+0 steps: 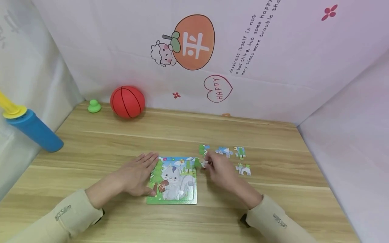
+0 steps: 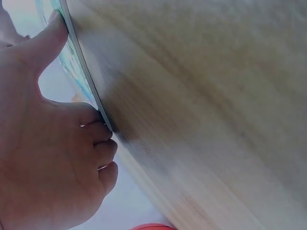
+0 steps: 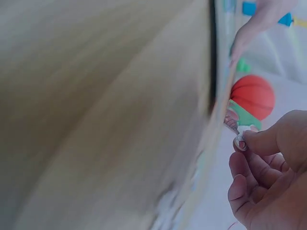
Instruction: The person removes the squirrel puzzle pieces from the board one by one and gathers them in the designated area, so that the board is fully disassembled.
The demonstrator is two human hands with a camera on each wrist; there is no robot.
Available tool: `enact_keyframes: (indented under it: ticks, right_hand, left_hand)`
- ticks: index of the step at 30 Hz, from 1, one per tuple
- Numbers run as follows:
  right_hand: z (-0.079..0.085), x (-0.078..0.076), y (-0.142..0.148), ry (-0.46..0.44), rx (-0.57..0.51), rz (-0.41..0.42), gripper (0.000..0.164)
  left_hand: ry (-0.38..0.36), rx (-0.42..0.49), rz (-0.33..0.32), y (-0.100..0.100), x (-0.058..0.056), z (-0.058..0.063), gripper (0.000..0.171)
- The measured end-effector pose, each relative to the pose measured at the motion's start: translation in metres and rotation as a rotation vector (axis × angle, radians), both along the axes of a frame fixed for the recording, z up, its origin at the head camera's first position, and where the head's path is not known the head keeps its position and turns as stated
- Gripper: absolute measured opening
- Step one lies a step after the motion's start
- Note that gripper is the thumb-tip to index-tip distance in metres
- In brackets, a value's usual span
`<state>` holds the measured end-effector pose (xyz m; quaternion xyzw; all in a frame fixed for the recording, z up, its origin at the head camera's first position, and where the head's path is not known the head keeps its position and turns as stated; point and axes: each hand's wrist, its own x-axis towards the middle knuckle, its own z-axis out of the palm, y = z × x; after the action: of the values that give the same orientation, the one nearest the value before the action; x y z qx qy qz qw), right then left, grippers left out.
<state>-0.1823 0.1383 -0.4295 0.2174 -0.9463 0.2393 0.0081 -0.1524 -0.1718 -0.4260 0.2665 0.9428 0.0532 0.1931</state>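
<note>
A jigsaw puzzle (image 1: pixel 173 179) with a grey squirrel and green trees lies in its square tray on the table. My left hand (image 1: pixel 135 175) rests at its left side with fingers outstretched, the thumb (image 2: pixel 50 38) reaching over the tray's edge in the left wrist view. At the upper right corner of the puzzle, my right hand (image 1: pixel 223 171) pinches a green and white puzzle piece (image 3: pixel 248 116) between thumb and fingertips. The piece is tilted up in the right wrist view and overlaps the tray's right edge in the head view.
Several loose puzzle pieces (image 1: pixel 224 152) lie on the wooden table (image 1: pixel 273 202) right of the tray. A red ball (image 1: pixel 127 102) and a small green toy (image 1: pixel 94 106) stand at the back left. A blue and yellow pump (image 1: pixel 36 131) is at the left edge.
</note>
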Motion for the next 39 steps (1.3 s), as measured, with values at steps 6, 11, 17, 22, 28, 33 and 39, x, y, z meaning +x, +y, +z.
enact_keyframes:
  ticks: [6, 11, 17, 22, 28, 33, 39]
  right_hand:
    - [-0.011, -0.003, 0.021, -0.032, 0.008, 0.017, 0.009]
    - [-0.017, -0.009, 0.023, -0.022, 0.037, 0.053, 0.01]
    - [-0.017, -0.015, 0.024, -0.083, 0.039, 0.086, 0.005]
    - [-0.016, -0.015, 0.023, -0.075, 0.08, 0.085, 0.004]
    - [-0.018, -0.014, 0.019, -0.006, 0.137, 0.073, 0.004]
    - [-0.019, -0.009, 0.013, 0.103, 0.158, 0.082, 0.004]
    - [-0.014, 0.014, -0.003, 0.176, 0.172, 0.197, 0.018]
  left_hand:
    - [0.002, 0.003, -0.003, 0.0, -0.002, 0.001, 0.112]
    - [-0.006, 0.008, 0.0, 0.002, -0.002, 0.001, 0.113]
    - [-0.008, 0.01, 0.0, 0.003, -0.002, -0.002, 0.113]
    - [0.004, 0.013, -0.002, 0.003, -0.001, -0.002, 0.113]
    - [0.007, 0.013, 0.003, 0.002, -0.001, -0.001, 0.113]
    - [0.024, 0.001, 0.014, 0.004, 0.003, 0.001, 0.111]
    - [0.118, 0.026, -0.073, 0.013, 0.014, 0.008, 0.097]
